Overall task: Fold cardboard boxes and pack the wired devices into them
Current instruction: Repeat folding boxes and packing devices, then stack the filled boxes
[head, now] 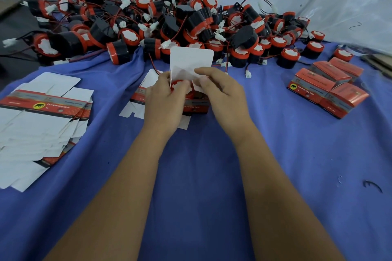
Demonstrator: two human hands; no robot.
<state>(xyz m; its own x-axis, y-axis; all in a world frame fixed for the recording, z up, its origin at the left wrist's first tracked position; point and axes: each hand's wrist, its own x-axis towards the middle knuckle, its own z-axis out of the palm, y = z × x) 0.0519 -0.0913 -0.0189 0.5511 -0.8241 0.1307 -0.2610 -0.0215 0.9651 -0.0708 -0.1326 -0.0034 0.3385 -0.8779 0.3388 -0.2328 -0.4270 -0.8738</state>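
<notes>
Box [196,106] mid-cloth, upright, horn [180,86] already seated inside, top flap [191,58] standing open. Left hand [163,101] pinching near side flap; right hand [220,91] curled, pressing other flap inward. Closing step. Next, probably: tuck top flap down, keeping wire inside.

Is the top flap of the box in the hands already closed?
No, the white top flap stands upright above the box, and the red-capped device shows inside between both hands.
</notes>
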